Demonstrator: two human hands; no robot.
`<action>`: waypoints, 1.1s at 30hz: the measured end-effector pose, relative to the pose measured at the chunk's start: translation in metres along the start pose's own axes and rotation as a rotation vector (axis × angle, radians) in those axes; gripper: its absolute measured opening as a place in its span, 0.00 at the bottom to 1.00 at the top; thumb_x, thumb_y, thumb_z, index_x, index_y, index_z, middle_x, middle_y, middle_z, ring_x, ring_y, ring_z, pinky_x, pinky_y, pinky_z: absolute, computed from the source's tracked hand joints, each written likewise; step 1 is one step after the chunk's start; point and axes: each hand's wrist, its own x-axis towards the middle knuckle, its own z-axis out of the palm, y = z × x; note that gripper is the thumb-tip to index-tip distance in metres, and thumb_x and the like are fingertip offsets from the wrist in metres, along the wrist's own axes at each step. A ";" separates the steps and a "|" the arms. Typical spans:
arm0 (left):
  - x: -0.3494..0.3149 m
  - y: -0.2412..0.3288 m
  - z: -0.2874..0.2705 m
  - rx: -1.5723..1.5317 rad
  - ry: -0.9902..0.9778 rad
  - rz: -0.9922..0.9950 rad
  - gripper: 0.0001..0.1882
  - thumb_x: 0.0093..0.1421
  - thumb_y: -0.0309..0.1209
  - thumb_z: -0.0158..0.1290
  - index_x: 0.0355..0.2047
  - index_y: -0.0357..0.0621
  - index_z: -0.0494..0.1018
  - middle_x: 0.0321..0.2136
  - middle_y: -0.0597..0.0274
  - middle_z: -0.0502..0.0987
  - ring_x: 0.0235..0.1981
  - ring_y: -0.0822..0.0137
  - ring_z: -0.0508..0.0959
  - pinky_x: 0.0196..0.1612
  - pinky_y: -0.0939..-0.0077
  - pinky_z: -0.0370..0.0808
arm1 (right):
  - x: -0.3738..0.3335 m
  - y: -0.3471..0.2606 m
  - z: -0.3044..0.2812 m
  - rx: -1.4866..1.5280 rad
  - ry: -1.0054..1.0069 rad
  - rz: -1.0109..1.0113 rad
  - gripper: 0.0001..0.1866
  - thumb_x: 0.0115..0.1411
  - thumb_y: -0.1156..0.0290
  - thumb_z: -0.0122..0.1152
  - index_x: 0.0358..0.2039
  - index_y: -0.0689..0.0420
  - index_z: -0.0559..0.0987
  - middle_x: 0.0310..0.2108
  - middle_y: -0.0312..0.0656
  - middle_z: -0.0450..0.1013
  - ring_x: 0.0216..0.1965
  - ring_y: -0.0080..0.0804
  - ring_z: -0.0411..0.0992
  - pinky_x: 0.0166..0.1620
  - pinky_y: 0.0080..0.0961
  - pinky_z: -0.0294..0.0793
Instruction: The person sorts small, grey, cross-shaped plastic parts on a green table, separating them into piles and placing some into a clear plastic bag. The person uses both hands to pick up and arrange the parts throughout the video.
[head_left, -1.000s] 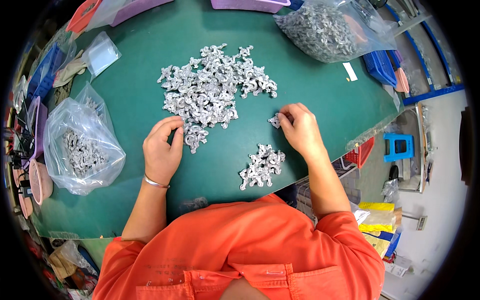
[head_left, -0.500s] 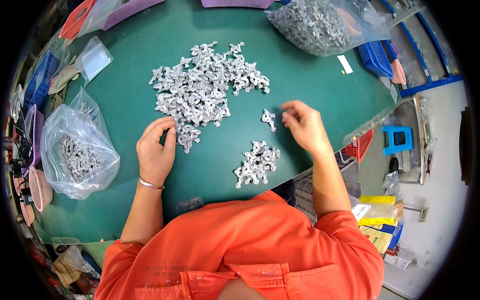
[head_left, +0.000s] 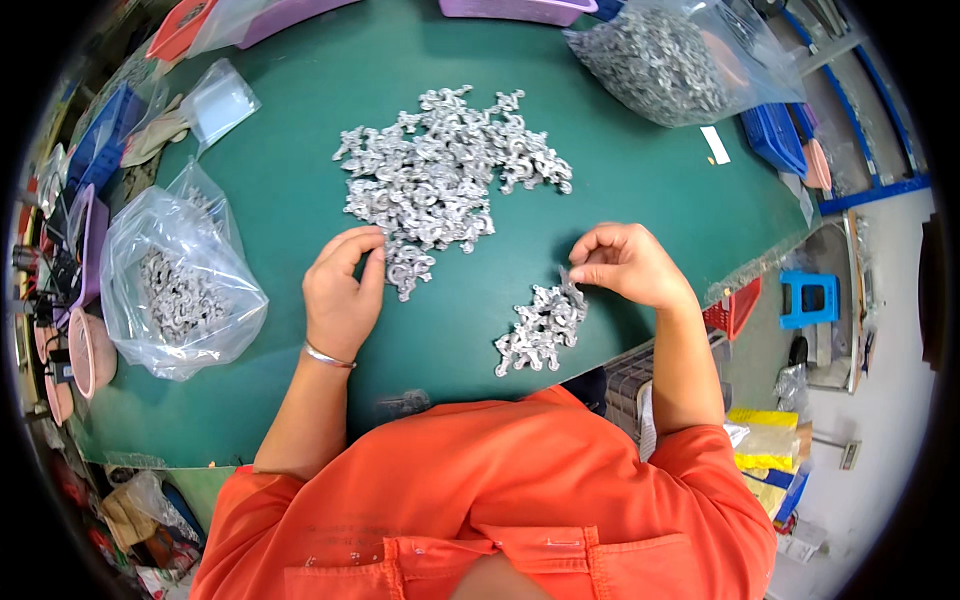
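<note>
A large heap of small grey metal castings (head_left: 425,180), hooked and curved in shape, lies on the green tabletop (head_left: 300,110). At the heap's near left edge rests my left hand (head_left: 340,295), its fingers slightly bent and the thumb a little apart. No part shows between them; the fingertips are beside a few castings at the heap's lower end. A smaller cluster of the same castings (head_left: 540,330) sits nearer me, to the right. Above its upper right edge, my right hand (head_left: 635,268) pinches one metal casting (head_left: 572,283) between thumb and fingers.
A clear plastic bag of castings (head_left: 180,290) stands on the left. Another full bag (head_left: 660,65) lies at the far right, beside a blue basket (head_left: 775,140). A purple tray (head_left: 518,10) is at the far edge. A blue stool (head_left: 808,300) stands on the floor.
My right hand has moved nearer to me and picked up the single casting, bringing it to the small cluster. The left hand stays beside the large heap. The whole view has shifted slightly.
</note>
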 end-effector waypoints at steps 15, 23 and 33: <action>0.000 0.000 -0.001 -0.016 0.007 -0.021 0.05 0.56 0.20 0.56 0.34 0.35 0.78 0.37 0.51 0.81 0.38 0.54 0.82 0.43 0.68 0.79 | 0.057 -0.014 0.041 0.033 0.285 -0.048 0.04 0.55 0.77 0.63 0.30 0.61 0.79 0.25 0.35 0.76 0.27 0.19 0.73 0.33 0.20 0.75; 0.000 0.000 0.000 -0.021 0.005 -0.018 0.05 0.56 0.21 0.57 0.34 0.36 0.78 0.37 0.51 0.82 0.38 0.54 0.82 0.42 0.68 0.79 | 0.065 -0.038 0.080 -0.122 0.109 -0.049 0.06 0.53 0.75 0.65 0.30 0.62 0.77 0.24 0.37 0.76 0.27 0.22 0.73 0.32 0.24 0.74; -0.005 0.011 0.001 -0.110 -0.037 -0.095 0.06 0.59 0.21 0.56 0.36 0.34 0.79 0.37 0.53 0.82 0.36 0.64 0.82 0.42 0.75 0.77 | 0.038 -0.030 0.046 -0.237 0.160 -0.229 0.05 0.54 0.74 0.63 0.31 0.61 0.78 0.25 0.44 0.75 0.28 0.34 0.74 0.34 0.31 0.74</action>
